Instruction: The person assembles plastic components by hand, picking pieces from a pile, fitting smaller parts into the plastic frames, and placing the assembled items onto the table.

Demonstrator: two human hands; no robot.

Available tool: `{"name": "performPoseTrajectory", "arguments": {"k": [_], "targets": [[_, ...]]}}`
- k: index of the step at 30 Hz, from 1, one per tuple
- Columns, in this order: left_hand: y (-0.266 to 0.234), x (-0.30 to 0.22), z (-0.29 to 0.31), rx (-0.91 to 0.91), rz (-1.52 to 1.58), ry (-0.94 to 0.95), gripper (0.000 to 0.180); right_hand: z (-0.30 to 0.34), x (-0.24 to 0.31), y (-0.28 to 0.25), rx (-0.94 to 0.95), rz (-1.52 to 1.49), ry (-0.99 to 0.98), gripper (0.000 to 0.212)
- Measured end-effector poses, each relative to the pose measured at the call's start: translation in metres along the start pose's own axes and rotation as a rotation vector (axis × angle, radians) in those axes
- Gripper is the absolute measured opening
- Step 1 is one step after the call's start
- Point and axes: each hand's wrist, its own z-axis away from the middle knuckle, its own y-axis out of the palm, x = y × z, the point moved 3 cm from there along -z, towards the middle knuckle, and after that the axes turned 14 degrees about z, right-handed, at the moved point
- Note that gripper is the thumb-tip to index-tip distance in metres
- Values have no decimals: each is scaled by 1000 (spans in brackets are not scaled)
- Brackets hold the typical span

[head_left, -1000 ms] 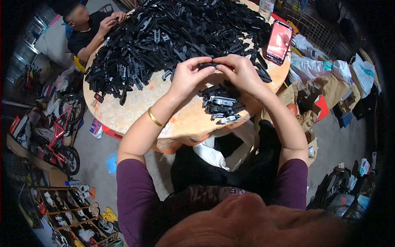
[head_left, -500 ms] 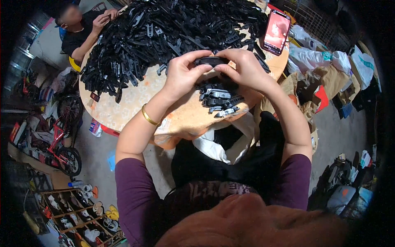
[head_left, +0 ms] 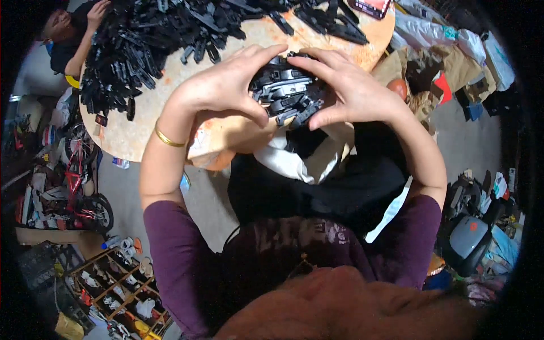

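Near the front edge of the round table (head_left: 113, 136) lies a small heap of black and grey plastic parts (head_left: 292, 90), long and narrow in shape. My left hand (head_left: 232, 85) curves around the heap's left side, thumb at the near end and fingers at the far end. From the right, my right hand (head_left: 351, 85) cups the same heap, its thumb pressed at the near right corner. Both hands are closed around the gathered parts between them. Some parts are hidden under the fingers.
A large pile of similar black parts (head_left: 164, 34) covers the table's far side. A phone (head_left: 371, 7) stands at the far right. Another person's hand (head_left: 97, 12) is at the far left. Paper and plastic bags (head_left: 430, 45) lie to the right; a white cloth (head_left: 289, 164) hangs below the edge.
The single black part held between both hands is no longer apart from the heap. My hands have come down and spread around the heap. The view has tilted nearer to me.
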Motion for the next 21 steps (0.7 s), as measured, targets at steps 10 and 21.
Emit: {"name": "performPoseTrajectory", "arguments": {"k": [10,21], "targets": [[30,-30,-2,49,200,59,88,45,46,-7,79,-27,123,88],[45,-33,-4,289,644,-63,47,53,30,-20,51,-240,164,26]]}}
